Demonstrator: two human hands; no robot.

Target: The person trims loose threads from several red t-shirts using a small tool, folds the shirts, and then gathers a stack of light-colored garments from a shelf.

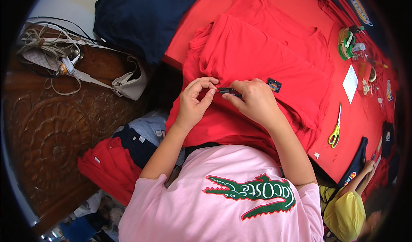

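Observation:
A stack of red T-shirts (pixel 262 53) lies on the red-covered table (pixel 365 126) in front of me. My left hand (pixel 195 100) pinches the red fabric at the near edge of the top shirt. My right hand (pixel 255 98) grips a small dark blue tool (pixel 226 90), its tip touching the fabric beside my left fingers. A small dark label patch (pixel 274 85) sits on the shirt just right of my right hand.
Yellow-handled scissors (pixel 335 130) and a white paper slip (pixel 350 83) lie to the right, with tape and patches (pixel 349 42) beyond. Navy shirts (pixel 141 14) lie at the far left. A carved wooden surface (pixel 56 130) holds cords and a bag. Another person in yellow (pixel 347 207) is at lower right.

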